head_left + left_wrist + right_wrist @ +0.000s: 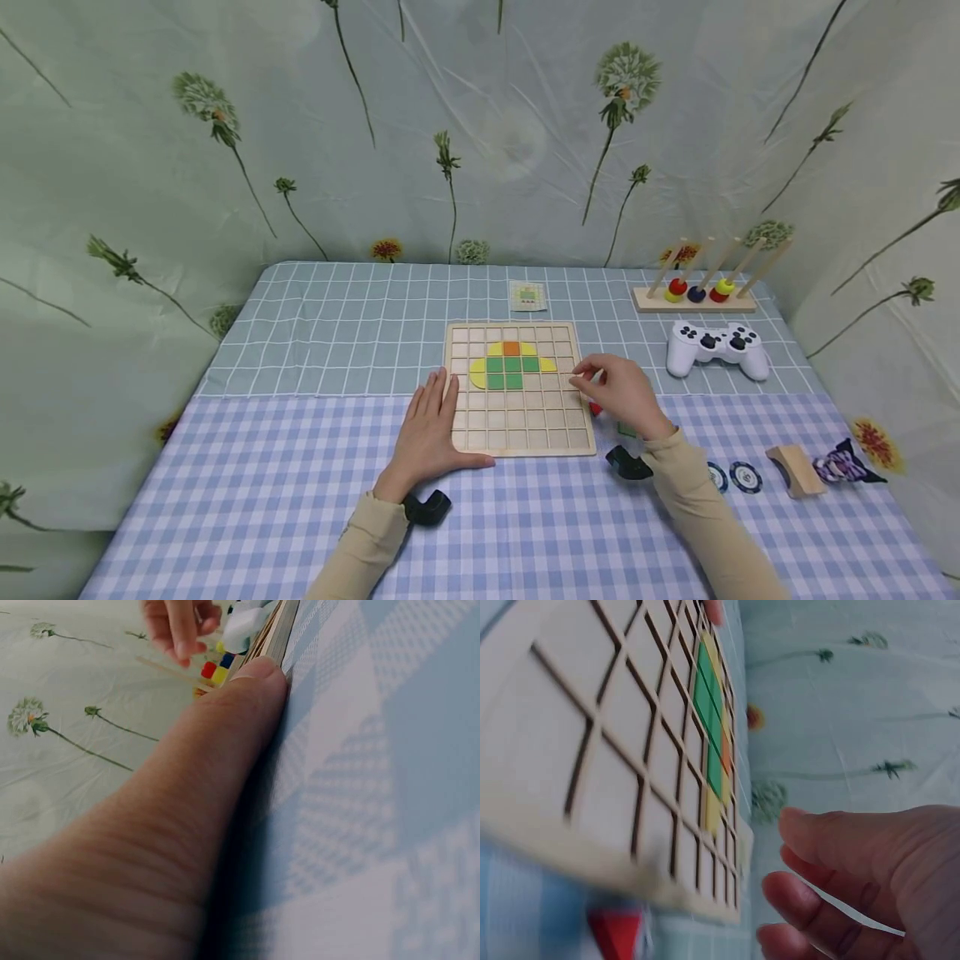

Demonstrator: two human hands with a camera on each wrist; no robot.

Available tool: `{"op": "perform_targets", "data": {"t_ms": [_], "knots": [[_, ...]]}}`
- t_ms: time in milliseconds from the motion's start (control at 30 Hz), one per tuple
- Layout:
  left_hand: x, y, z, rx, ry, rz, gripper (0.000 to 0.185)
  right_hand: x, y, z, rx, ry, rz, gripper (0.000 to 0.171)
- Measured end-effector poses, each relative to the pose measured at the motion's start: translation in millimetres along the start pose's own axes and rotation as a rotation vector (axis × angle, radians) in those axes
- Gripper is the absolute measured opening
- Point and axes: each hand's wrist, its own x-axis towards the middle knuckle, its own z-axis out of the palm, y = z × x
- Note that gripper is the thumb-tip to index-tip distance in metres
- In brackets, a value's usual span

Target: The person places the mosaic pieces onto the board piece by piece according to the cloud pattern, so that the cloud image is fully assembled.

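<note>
A square wooden grid board [525,442] lies on the table. Several green [513,364], yellow [477,374] and orange [511,348] pieces sit in its cells towards the far side. My left hand [429,429] rests at the board's near left corner, fingers straight along the left side and thumb along the near edge. Above the board's right edge hovers my right hand [621,390], its fingers loosely bent. In the right wrist view its thumb and fingertips are apart, with nothing visible between them. Below that hand, a red piece [616,934] and a partly hidden green piece [627,430] lie beside the board.
Behind the board lies a small pattern card [528,295]. At the right are a peg stand [693,307] with coloured beads, a white game controller [716,350], round chips [745,477], an arched wooden block [797,472] and a purple-and-black wrapped item [847,465].
</note>
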Motion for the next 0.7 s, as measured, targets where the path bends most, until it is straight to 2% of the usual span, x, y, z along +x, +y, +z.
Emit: {"op": "perform_targets", "data": {"t_ms": [200, 500, 700], "knots": [[0.2, -0.8, 0.7, 0.006, 0.010, 0.008, 0.132, -13, 15, -21, -0.072, -0.027, 0.081, 0.017], [0.2, -0.3, -0.5, 0.013, 0.008, 0.005, 0.131, -32, 30, -36, -0.097, -0.213, 0.201, 0.025], [0.3, 0.3, -1.0, 0.010, 0.004, 0.005, 0.132, -39, 39, -34, -0.100, -0.265, 0.191, 0.030]]}}
